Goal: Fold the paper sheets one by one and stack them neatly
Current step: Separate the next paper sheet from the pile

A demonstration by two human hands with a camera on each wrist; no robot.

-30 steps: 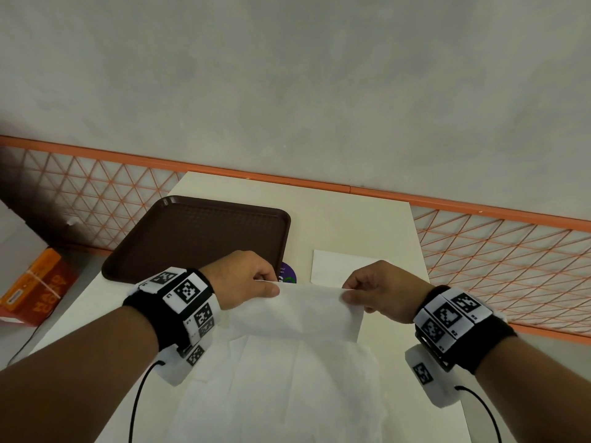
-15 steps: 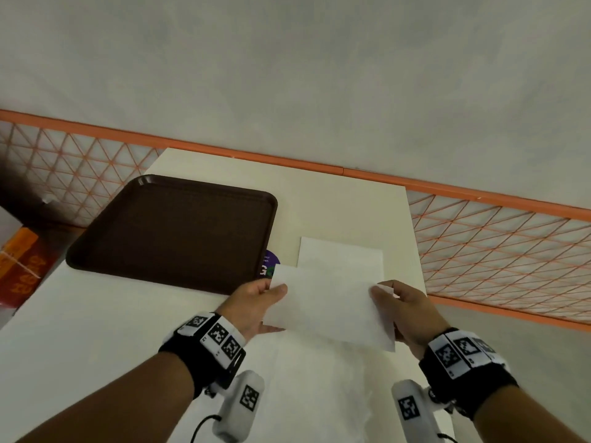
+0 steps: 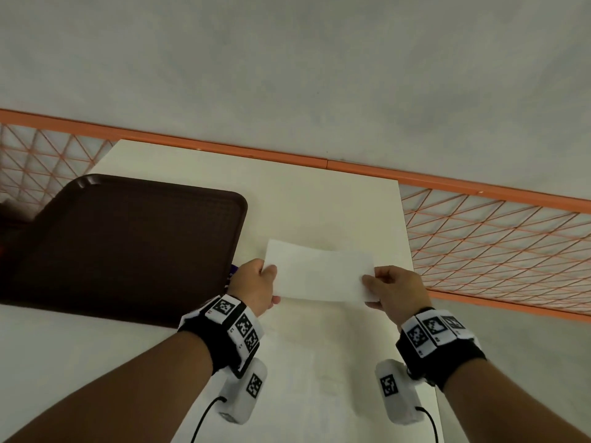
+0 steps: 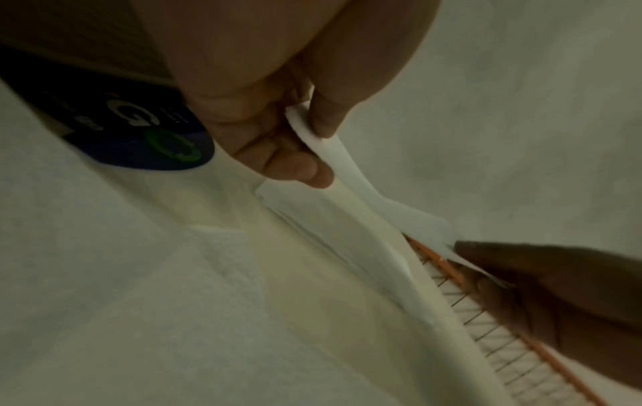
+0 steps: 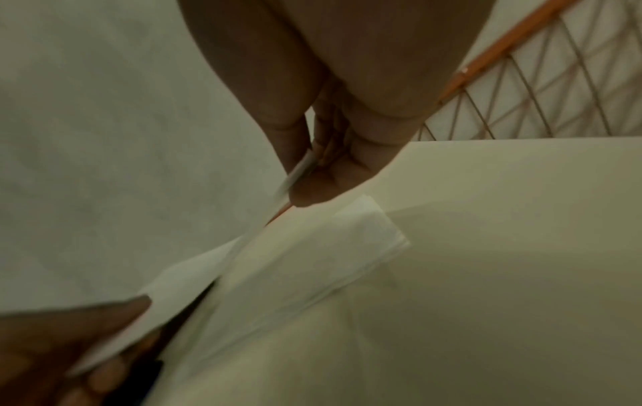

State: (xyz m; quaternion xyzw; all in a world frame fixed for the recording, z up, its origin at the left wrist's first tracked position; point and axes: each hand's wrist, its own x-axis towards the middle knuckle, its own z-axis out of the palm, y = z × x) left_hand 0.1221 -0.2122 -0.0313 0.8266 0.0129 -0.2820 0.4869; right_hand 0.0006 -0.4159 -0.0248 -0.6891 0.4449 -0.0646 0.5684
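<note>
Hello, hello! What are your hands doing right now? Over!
Left hand and right hand pinch the folded paper at its ends. Held above the stack. Nothing in the way.

The head camera looks down over the counter (image 3: 319, 203) toward its far edge; both wrist cameras sit close underneath, sharing the folded sheet (image 3: 319, 273).
</note>
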